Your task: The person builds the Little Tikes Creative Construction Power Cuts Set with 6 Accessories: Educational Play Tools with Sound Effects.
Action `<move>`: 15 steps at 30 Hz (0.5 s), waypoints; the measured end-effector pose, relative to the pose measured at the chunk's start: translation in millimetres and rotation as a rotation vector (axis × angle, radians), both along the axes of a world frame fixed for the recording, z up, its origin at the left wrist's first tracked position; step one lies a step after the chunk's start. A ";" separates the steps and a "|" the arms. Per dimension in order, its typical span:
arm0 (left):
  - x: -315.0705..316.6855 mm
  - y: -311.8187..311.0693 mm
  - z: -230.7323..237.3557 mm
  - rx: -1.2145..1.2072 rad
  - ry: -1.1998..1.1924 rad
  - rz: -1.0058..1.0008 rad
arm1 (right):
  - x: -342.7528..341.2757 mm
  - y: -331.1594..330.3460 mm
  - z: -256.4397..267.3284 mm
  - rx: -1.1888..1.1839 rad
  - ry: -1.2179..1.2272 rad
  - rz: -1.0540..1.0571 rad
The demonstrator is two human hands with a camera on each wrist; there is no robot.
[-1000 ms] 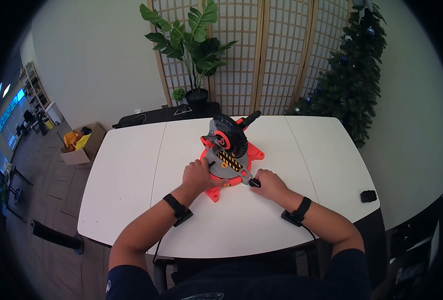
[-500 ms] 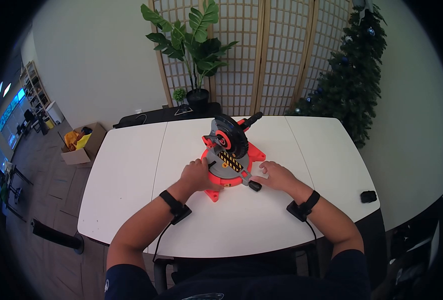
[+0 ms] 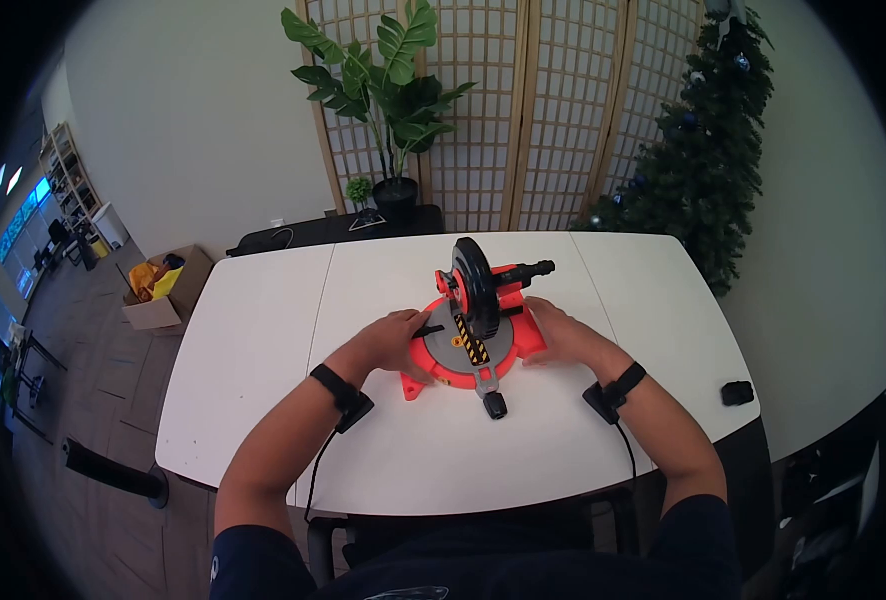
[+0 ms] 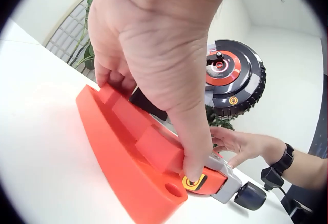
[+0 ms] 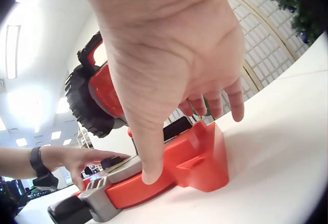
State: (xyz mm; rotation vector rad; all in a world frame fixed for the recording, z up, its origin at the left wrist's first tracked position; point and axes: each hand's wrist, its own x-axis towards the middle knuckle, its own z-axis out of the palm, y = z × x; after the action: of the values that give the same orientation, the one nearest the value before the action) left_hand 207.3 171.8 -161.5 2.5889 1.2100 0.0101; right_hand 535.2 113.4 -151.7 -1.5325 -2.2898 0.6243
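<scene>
A red, grey and black toy miter saw [image 3: 472, 285] stands on the white table, its blade guard raised. My left hand [image 3: 393, 340] grips the left side of its red base. In the left wrist view the thumb presses by a yellow sticker [image 4: 195, 183] on the front, with fingers bent over the rear part. On the right side, my right hand [image 3: 563, 335] has its thumb against the red base [image 5: 205, 170], and its fingers reach out behind, nearly straight. A black knob [image 3: 495, 404] points toward me at the front of the saw.
A small black object [image 3: 736, 393] lies near the table's right edge. Beyond the table [image 3: 253, 350] stand a potted plant [image 3: 395, 195], a folding screen [image 3: 478, 150] and a decorated tree [image 3: 698, 150]. A cardboard box [image 3: 158, 315] with colored items sits at left.
The saw has turned on the table, its black knob swinging toward me and its handle to the right. My right hand has left the knob and moved to the base's right side.
</scene>
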 end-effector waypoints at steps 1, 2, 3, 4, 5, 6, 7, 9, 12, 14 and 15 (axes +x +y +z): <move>-0.1 0.3 2.1 -0.023 -0.015 -0.019 | 2.0 4.2 -5.7 -0.033 0.030 0.021; -0.6 1.4 2.9 -0.023 -0.015 -0.018 | 4.4 7.7 -11.0 -0.033 0.030 0.021; -1.3 2.5 3.3 -0.025 -0.026 -0.042 | 5.5 9.8 -14.2 -0.041 0.018 0.030; -2.2 3.5 3.0 -0.026 -0.038 -0.065 | 6.5 11.8 -17.7 -0.048 0.007 0.040; -3.2 4.7 2.3 -0.026 -0.038 -0.065 | 7.6 13.4 -21.2 -0.048 0.006 0.040; -3.8 5.5 2.0 -0.029 -0.048 -0.083 | 6.7 13.3 -21.5 -0.008 0.004 0.073; -4.1 6.3 1.7 -0.031 -0.058 -0.102 | 6.3 13.0 -21.4 0.031 0.002 0.107; -4.2 7.4 3.8 -0.050 -0.046 -0.110 | 3.6 10.2 -8.5 -0.031 -0.008 0.108; -4.0 7.6 5.7 -0.074 -0.039 -0.124 | 1.4 8.3 -3.3 -0.071 -0.036 0.107; -4.2 7.6 5.5 -0.080 -0.046 -0.129 | 1.8 10.4 -5.8 -0.048 -0.055 0.106; -4.5 6.4 5.5 -0.086 -0.065 -0.129 | 1.1 11.7 -7.1 -0.033 -0.072 0.111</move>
State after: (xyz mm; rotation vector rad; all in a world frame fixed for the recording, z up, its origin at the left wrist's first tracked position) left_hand 202.8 178.2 -156.0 2.5657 0.9974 0.0159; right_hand 536.3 125.1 -158.8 -1.4729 -2.4435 0.6492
